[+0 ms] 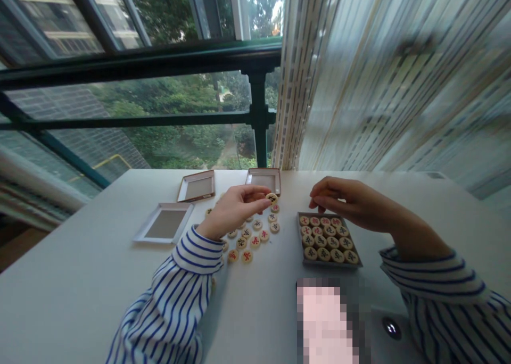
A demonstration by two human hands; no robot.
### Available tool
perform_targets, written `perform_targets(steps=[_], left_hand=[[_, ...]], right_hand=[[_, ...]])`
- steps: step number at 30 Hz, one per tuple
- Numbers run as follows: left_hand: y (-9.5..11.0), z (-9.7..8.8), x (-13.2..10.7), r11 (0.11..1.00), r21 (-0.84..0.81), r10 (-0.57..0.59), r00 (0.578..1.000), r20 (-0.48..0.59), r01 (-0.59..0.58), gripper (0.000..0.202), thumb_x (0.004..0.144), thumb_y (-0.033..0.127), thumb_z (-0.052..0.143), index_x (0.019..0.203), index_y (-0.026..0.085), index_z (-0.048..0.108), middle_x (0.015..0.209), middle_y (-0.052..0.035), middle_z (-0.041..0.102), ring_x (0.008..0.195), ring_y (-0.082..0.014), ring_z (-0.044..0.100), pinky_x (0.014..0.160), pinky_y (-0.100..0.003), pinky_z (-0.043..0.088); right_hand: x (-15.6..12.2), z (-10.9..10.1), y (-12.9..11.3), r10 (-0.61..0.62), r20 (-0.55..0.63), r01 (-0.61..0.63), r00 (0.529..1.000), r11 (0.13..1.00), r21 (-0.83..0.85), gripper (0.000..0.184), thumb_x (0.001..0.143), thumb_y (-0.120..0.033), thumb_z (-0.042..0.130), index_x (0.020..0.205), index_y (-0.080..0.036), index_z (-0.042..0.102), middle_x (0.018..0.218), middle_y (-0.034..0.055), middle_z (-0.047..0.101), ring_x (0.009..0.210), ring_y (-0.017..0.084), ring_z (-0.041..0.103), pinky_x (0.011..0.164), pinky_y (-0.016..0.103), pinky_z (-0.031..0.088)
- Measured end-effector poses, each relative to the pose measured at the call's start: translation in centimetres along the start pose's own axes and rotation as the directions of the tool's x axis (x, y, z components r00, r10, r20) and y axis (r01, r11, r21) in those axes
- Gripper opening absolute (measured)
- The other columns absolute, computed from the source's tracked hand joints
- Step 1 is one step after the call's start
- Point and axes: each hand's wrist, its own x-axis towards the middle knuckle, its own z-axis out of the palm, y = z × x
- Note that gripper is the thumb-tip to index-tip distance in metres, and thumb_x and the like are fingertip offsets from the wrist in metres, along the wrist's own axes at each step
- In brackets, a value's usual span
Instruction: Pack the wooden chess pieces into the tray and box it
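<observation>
At centre, the left hand pinches a piece edgewise — a loosened grip might drop it; right hand — can't tell its hold.

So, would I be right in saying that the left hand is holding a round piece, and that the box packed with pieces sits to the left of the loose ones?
Not quite: the head view shows the box to the right of the loose pieces. The left hand does hold a round piece.
</observation>
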Motion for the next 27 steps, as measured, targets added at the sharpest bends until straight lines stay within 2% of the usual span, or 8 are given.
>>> perform_targets(steps=[6, 11, 14, 20, 27], left_hand=[[1.6, 1.8, 1.3, 0.999, 0.041, 0.009, 0.998, -0.055, -0.007, 0.033, 0.073, 0.031, 0.063, 0.098, 0.011, 0.063, 0.086, -0.0075, 0.066, 0.067, -0.0111, 0.058, 0.064, -0.026, 0.047], [2.2, 3.3, 2.5, 1.000, -0.022, 0.013, 0.995, -0.094, -0.015, 0.033, 0.072, 0.032, 0.064, 0.097, 0.011, 0.062, 0.080, -0.0056, 0.065, 0.060, -0.0091, 0.055, 0.060, -0.024, 0.045], [1.9, 4.3, 3.0, 0.994, -0.113, -0.007, 0.995, -0.095, -0.003, 0.033, 0.071, 0.032, 0.065, 0.098, 0.012, 0.061, 0.081, -0.0050, 0.065, 0.061, -0.0093, 0.055, 0.059, -0.024, 0.044], [1.2, 5.7, 3.4, 0.977, -0.214, -0.028, 0.996, -0.089, 0.008, 0.029, 0.071, 0.030, 0.066, 0.092, 0.011, 0.062, 0.066, -0.0005, 0.062, 0.056, -0.0081, 0.053, 0.058, -0.023, 0.043], [0.6, 6.3, 3.9, 0.955, -0.296, -0.064, 0.994, -0.094, 0.033, 0.028, 0.070, 0.029, 0.066, 0.091, 0.011, 0.062, 0.069, -0.0015, 0.064, 0.058, -0.0087, 0.055, 0.057, -0.023, 0.043]], right_hand=[[-0.2, -0.1, 0.3, 0.022, -0.008, -0.023, 1.000, 0.999, -0.035, 0.017, 0.082, -0.032, 0.049, 0.092, -0.019, 0.054, 0.085, 0.0039, 0.066, 0.072, 0.013, 0.062, 0.058, 0.024, 0.049], [0.1, -0.3, 0.7, -0.032, -0.104, 0.011, 0.994, 0.981, -0.192, 0.017, 0.082, -0.032, 0.049, 0.090, -0.020, 0.058, 0.081, 0.0022, 0.067, 0.067, 0.012, 0.060, 0.058, 0.024, 0.046], [0.3, -0.3, 1.0, -0.081, -0.181, 0.039, 0.980, 0.974, -0.225, 0.019, 0.081, -0.033, 0.051, 0.091, -0.019, 0.060, 0.076, 0.0018, 0.067, 0.067, 0.013, 0.060, 0.061, 0.025, 0.045], [1.0, 0.6, 1.4, -0.065, -0.216, 0.034, 0.974, 0.989, -0.142, 0.021, 0.080, -0.036, 0.053, 0.089, -0.019, 0.062, 0.075, 0.0016, 0.066, 0.068, 0.014, 0.060, 0.063, 0.026, 0.045], [1.5, 1.2, 2.0, 0.007, -0.214, 0.000, 0.977, 0.999, 0.035, 0.021, 0.078, -0.037, 0.055, 0.083, -0.018, 0.062, 0.075, 0.0034, 0.066, 0.064, 0.013, 0.060, 0.058, 0.025, 0.047]])
